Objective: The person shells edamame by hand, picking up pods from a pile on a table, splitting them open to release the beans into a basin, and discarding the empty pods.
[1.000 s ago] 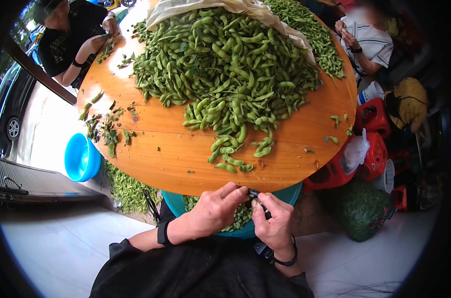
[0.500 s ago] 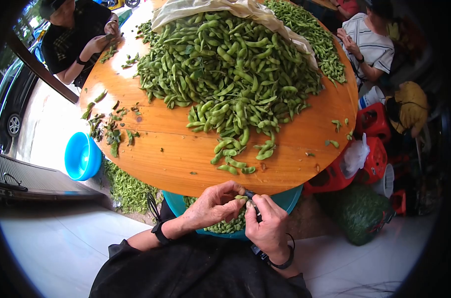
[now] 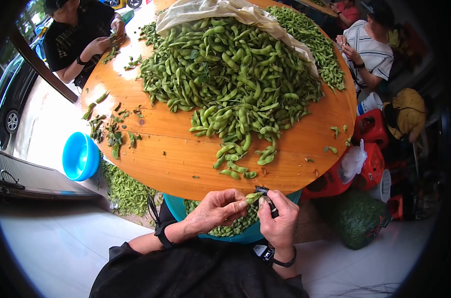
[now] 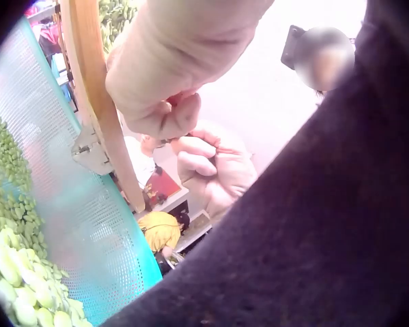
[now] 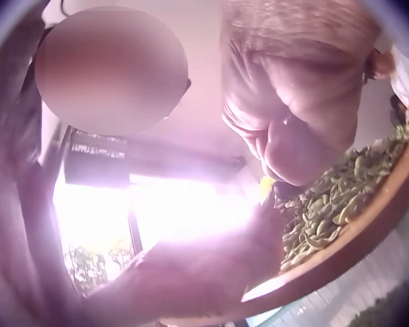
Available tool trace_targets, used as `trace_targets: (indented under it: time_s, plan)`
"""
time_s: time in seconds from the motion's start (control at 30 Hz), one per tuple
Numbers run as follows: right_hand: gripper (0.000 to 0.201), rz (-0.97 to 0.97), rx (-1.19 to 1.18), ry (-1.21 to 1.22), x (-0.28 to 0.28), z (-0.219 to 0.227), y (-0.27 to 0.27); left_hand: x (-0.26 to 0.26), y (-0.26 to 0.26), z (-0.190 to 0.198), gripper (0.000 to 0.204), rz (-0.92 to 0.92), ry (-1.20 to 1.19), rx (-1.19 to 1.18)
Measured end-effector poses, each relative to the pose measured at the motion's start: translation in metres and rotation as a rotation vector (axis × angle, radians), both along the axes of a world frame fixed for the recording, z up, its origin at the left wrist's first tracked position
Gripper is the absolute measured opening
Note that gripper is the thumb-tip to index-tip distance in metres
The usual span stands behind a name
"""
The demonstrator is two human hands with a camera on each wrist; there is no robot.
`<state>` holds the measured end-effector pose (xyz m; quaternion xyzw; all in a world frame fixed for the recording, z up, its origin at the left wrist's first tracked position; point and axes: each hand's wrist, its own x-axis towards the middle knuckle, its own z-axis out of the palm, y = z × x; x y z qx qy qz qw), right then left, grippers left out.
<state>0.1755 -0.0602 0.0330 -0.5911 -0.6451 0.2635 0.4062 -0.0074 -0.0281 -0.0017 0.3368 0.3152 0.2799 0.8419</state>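
In the head view, my left hand [image 3: 214,212] pinches a green pod [image 3: 253,198] between thumb and fingertips, just off the table's front edge. Beside it, my right hand [image 3: 280,218] curls round a small black tool [image 3: 272,202], whose dark end is close to the pod. Both hands are over the teal basket [image 3: 173,206] of pods. In the left wrist view, the left hand [image 4: 180,61] and right hand [image 4: 218,170] meet at the fingertips. The right wrist view shows a bit of the pod [image 5: 266,188] at the fingers; the tool is hard to make out there.
A big heap of pods [image 3: 220,69] with a pale cloth [image 3: 235,10] covers the back of the wooden table [image 3: 170,164]. Leaf scraps lie at its left. A blue basin [image 3: 81,156] and floor pods [image 3: 126,188] are at left, red stools [image 3: 372,161] at right. Two people sit across.
The pod, hidden a second ago, now shows between the hands. My right hand has shifted slightly right with the black tool, and the left hand has moved a little lower.
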Motion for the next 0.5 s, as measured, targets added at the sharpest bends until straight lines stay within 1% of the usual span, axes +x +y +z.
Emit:
trace_targets:
  time_s: [0.03, 0.1, 0.13, 0.17, 0.23, 0.3, 0.37, 0.4, 0.43, 0.5]
  plan:
    - [0.014, -0.001, 0.0, -0.001, 0.002, 0.001, 0.0, 0.0, 0.0, 0.001, 0.02, -0.001, -0.001, 0.0]
    - [0.014, 0.031, -0.313, 0.627, 0.005, 0.004, 0.0, 0.0, 0.0, 0.004, 0.018, 0.076, -0.006, -0.031]
    - [0.018, 0.068, -0.369, 0.817, 0.006, 0.002, -0.002, 0.0, 0.0, 0.005, 0.018, 0.077, -0.007, -0.028]
    - [0.018, 0.069, -0.367, 0.816, 0.008, -0.001, -0.003, 0.001, 0.0, 0.005, 0.017, 0.108, 0.003, -0.003]
    - [0.023, 0.16, -0.529, 1.004, 0.01, -0.004, -0.005, 0.002, -0.001, 0.003, 0.016, 0.137, 0.015, 0.02]
    - [0.021, 0.137, -0.535, 1.004, 0.006, -0.003, -0.005, 0.003, -0.003, 0.0, 0.014, 0.159, 0.039, 0.078]
    - [0.018, 0.108, -0.489, 0.916, 0.004, -0.003, -0.005, 0.004, -0.005, -0.001, 0.014, 0.154, 0.048, 0.102]
    - [0.018, 0.107, -0.488, 0.916, 0.004, -0.004, -0.005, 0.004, -0.005, -0.001, 0.014, 0.154, 0.057, 0.129]
    - [0.017, 0.111, -0.473, 0.894, 0.004, -0.005, -0.005, 0.004, -0.005, -0.001, 0.014, 0.153, 0.057, 0.129]
    - [0.018, 0.133, -0.444, 0.868, 0.004, -0.012, -0.006, 0.002, -0.005, -0.003, 0.012, 0.114, -0.006, 0.047]
